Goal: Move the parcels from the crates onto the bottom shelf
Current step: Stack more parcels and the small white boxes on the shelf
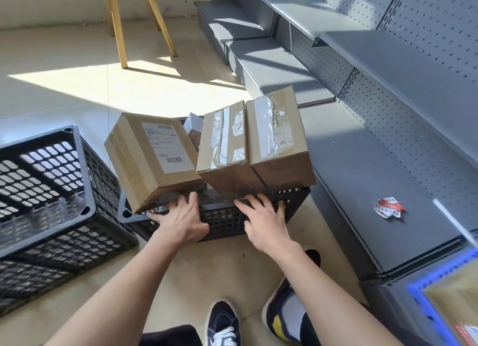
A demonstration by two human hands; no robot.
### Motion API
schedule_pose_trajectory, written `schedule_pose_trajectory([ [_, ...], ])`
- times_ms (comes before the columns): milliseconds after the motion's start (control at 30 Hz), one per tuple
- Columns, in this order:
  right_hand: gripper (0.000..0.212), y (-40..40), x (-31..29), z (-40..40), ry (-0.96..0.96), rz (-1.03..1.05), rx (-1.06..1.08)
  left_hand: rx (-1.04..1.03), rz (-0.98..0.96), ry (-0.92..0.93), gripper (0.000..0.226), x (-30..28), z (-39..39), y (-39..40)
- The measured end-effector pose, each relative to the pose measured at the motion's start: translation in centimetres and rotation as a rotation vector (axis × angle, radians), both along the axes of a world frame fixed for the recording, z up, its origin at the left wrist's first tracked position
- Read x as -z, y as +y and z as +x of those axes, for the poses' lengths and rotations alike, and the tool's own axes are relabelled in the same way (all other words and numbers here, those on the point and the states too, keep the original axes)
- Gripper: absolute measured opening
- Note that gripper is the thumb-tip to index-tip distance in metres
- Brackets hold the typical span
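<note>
A black slatted crate [222,221] stands on the floor in front of me, against the grey bottom shelf [362,180]. Three brown cardboard parcels stick up out of it: a left one [152,159] with a white shipping label, tilted left, a taped middle one [222,144] and a taped right one [279,139]. A small pale box [192,124] shows behind them. My left hand [181,216] lies with spread fingers on the crate's near rim, just under the left parcel. My right hand [263,219] rests flat on the crate's near wall, fingertips at the rim below the right parcel.
A second black crate [51,185] with nothing in it stands to the left. A crumpled red-and-white paper [389,208] lies on the bottom shelf. A blue crate [424,301] holding a parcel is at lower right. Wooden chair legs [117,27] stand beyond; my shoes are below.
</note>
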State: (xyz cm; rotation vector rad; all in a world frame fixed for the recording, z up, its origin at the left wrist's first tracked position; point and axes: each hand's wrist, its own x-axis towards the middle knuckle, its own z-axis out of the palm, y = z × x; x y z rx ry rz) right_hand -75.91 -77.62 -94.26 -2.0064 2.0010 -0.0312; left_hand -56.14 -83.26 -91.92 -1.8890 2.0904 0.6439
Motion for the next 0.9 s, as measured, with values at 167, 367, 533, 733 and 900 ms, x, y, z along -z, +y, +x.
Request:
schedule_pose_trajectory([
  [167,0.058,2.4,-0.2,0.1,-0.037,0.001,0.002,0.024,-0.026,0.006,0.045,0.1,0.5,2.4],
  [367,0.059,3.8,-1.3,-2.0,-0.183,-0.03,0.109,0.014,-0.217,0.065,0.038,0.1,0.6,4.9],
  [533,0.044,4.2,-2.6,-4.6,-0.495,-0.158,0.415,0.038,-0.509,0.338,0.023,-2.2,-2.0,6.1],
  [733,0.028,4.9,-5.0,-7.7,-0.659,-0.419,0.748,0.166,-0.673,0.619,0.023,-7.6,-8.2,4.2],
  [900,0.056,3.9,-5.3,-9.9,-0.754,-0.41,0.809,0.306,-0.637,0.616,0.045,-10.2,-13.1,1.5],
])
